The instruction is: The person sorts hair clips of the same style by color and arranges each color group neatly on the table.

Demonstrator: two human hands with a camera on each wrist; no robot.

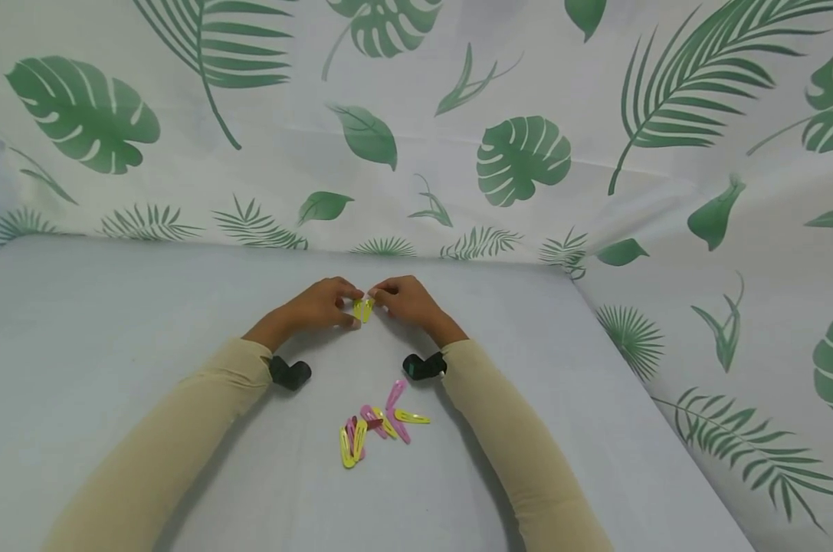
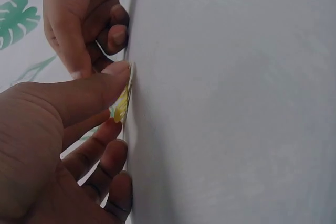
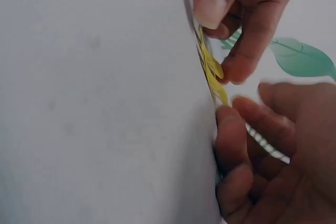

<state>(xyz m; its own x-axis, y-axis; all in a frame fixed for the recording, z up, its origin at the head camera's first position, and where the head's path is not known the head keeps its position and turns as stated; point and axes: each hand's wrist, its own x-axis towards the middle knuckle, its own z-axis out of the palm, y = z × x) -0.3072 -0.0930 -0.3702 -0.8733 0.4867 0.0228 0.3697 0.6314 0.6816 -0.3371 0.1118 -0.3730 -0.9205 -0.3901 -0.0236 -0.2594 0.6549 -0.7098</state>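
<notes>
Yellow clip (image 1: 357,309) within left hand (image 1: 322,304), pinched endwise by thumb and forefinger; second yellow clip (image 1: 368,310) just beside, at right hand (image 1: 408,300), hold unclear. Crowded fingers, letting go, could knock both askew.

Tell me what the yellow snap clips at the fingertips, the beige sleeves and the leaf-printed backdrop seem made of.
Yellow snap clips: probably thin painted metal, smooth, slightly glossy; they show as slivers edge-on.
Beige sleeves: matte, soft fabric, judging by the wrinkles.
Leaf-printed backdrop: smooth, pliable sheeting that creases near the corner; plastic or cloth, I can't tell.
</notes>
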